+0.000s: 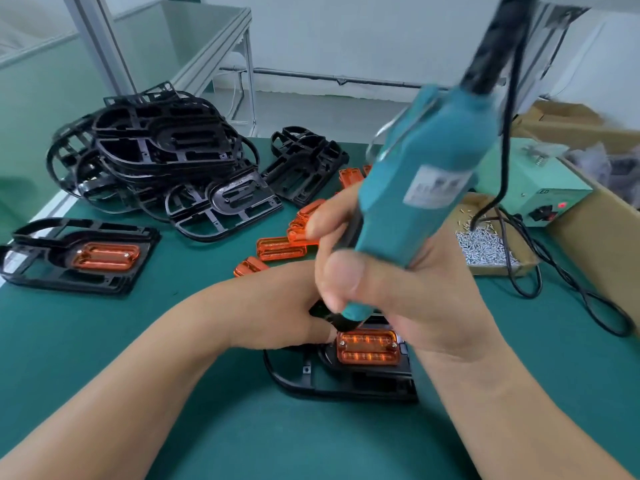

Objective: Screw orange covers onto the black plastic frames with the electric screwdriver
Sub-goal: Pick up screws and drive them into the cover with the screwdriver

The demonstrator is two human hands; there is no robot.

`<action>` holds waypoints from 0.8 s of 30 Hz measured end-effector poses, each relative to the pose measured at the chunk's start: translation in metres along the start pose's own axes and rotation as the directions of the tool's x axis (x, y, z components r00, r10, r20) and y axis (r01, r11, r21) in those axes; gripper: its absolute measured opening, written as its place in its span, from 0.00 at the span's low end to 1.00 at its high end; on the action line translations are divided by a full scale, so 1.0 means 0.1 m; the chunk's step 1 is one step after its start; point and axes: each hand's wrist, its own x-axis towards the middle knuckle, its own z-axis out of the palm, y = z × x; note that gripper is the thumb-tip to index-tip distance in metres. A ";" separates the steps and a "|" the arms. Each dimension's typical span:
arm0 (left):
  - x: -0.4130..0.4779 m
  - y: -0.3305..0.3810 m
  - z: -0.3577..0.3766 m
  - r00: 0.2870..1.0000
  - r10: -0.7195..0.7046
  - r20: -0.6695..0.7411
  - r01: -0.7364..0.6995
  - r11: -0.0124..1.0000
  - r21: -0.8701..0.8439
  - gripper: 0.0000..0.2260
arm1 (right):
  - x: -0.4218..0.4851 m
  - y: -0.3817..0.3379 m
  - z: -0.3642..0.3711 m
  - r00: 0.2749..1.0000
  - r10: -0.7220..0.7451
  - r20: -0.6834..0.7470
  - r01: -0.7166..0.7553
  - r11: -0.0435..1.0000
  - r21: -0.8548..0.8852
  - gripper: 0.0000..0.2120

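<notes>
One orange cover sits on the black frame just below the right hand, which clenches the screwdriver, tip apparently at the cover's far-left corner. The left hand rests on the frame's left; its fingers are hidden, grip unclear.

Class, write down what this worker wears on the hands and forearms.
Nothing shows: the left hand and the right hand are bare, with no gloves, rings or watch. Both forearms are uncovered; no sleeve comes into view.
</notes>
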 end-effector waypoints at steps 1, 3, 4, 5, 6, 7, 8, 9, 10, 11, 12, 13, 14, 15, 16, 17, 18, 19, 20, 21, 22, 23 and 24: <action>0.00 0.02 -0.01 1.000 0.012 0.026 -0.012 1.000 0.014 0.14 | 0.01 -0.03 0.00 0.998 -0.017 -0.061 0.018 1.000 0.024 0.14; 0.02 0.02 -0.03 0.997 0.031 0.070 -0.035 0.998 0.053 0.14 | 0.01 -0.10 -0.10 0.978 -0.016 -0.208 0.035 0.995 0.088 0.18; 0.02 0.02 -0.02 0.997 0.033 0.069 -0.038 0.997 0.068 0.15 | 0.00 -0.13 -0.19 0.957 -0.009 -0.292 0.045 0.992 0.117 0.20; 0.03 0.03 -0.02 0.998 0.025 0.050 -0.029 0.996 0.082 0.17 | -0.03 -0.15 -0.31 0.927 0.005 -0.375 0.053 0.988 0.142 0.19; 0.03 0.04 -0.01 1.000 0.020 0.019 -0.022 0.996 0.091 0.19 | -0.07 -0.17 -0.44 0.892 0.024 -0.452 0.056 0.985 0.164 0.17; 0.03 0.05 -0.02 1.000 0.011 -0.007 -0.010 0.996 0.092 0.21 | -0.13 -0.17 -0.57 0.845 0.048 -0.533 0.055 0.983 0.176 0.12; 0.02 0.06 -0.03 0.999 0.013 -0.030 -0.010 0.996 0.086 0.21 | -0.20 -0.17 -0.70 0.793 0.071 -0.605 0.051 0.982 0.182 0.07; 0.01 0.07 -0.06 0.999 0.015 -0.040 -0.012 0.997 0.079 0.21 | -0.28 -0.15 -0.83 0.744 0.092 -0.661 0.038 0.983 0.179 0.06; -0.01 0.06 -0.11 0.998 0.015 -0.057 -0.010 0.997 0.081 0.21 | -0.35 -0.13 -0.92 0.709 0.112 -0.697 0.014 0.985 0.173 0.08; -0.04 0.05 -0.17 0.997 0.010 -0.083 -0.002 0.996 0.087 0.21 | -0.41 -0.09 -0.99 0.677 0.129 -0.724 0.004 0.984 0.178 0.10; -0.08 0.01 -0.25 0.993 0.002 -0.122 0.009 0.996 0.089 0.21 | -0.46 -0.05 -1.04 0.647 0.146 -0.749 -0.004 0.982 0.189 0.11; -0.12 -0.03 -0.34 0.984 -0.007 -0.178 0.022 0.996 0.084 0.21 | -0.49 0.00 -1.07 0.620 0.154 -0.770 -0.002 0.981 0.195 0.11; -0.17 -0.08 -0.44 0.969 -0.016 -0.246 0.036 0.997 0.074 0.21 | -0.51 0.04 -1.09 0.599 0.155 -0.785 0.007 0.980 0.199 0.11; -0.24 -0.14 -0.55 0.948 -0.036 -0.317 0.056 0.997 0.055 0.20 | -0.51 0.08 -1.09 0.586 0.152 -0.796 0.017 0.980 0.200 0.10; -0.32 -0.22 -0.67 0.921 -0.070 -0.384 0.087 0.996 0.028 0.20 | -0.51 0.11 -1.09 0.585 0.148 -0.797 0.027 0.979 0.202 0.10; -0.42 -0.30 -0.78 0.889 -0.115 -0.442 0.128 0.992 0.001 0.20 | -0.51 0.15 -1.09 0.594 0.140 -0.792 0.035 0.979 0.199 0.09; -0.52 -0.40 -0.90 0.857 -0.154 -0.492 0.168 0.986 -0.016 0.19 | -0.51 0.18 -1.09 0.597 0.134 -0.791 0.038 0.980 0.194 0.08; -0.65 -0.49 -1.00 0.823 -0.182 -0.538 0.200 0.979 -0.025 0.19 | -0.51 0.20 -1.09 0.591 0.133 -0.795 0.041 0.980 0.194 0.07; -0.78 -0.60 -1.09 0.789 -0.200 -0.581 0.226 0.974 -0.029 0.20 | -0.51 0.22 -1.09 0.591 0.143 -0.794 0.041 0.978 0.206 0.06; -0.91 -0.72 -1.17 0.755 -0.219 -0.618 0.254 0.967 -0.032 0.20 | -0.51 0.23 -1.10 0.586 0.152 -0.796 0.043 0.975 0.217 0.06; -1.05 -0.83 -1.24 0.722 -0.244 -0.648 0.283 0.958 -0.045 0.20 | -0.50 0.24 -1.11 0.581 0.159 -0.798 0.043 0.973 0.226 0.06; -1.18 -0.93 -1.29 0.691 -0.276 -0.669 0.315 0.947 -0.065 0.19 | -0.49 0.25 -1.12 0.576 0.165 -0.801 0.039 0.973 0.228 0.06; -1.30 -1.04 -1.33 0.665 -0.308 -0.680 0.347 0.934 -0.084 0.18 | -0.49 0.25 -1.12 0.575 0.168 -0.801 0.042 0.971 0.233 0.07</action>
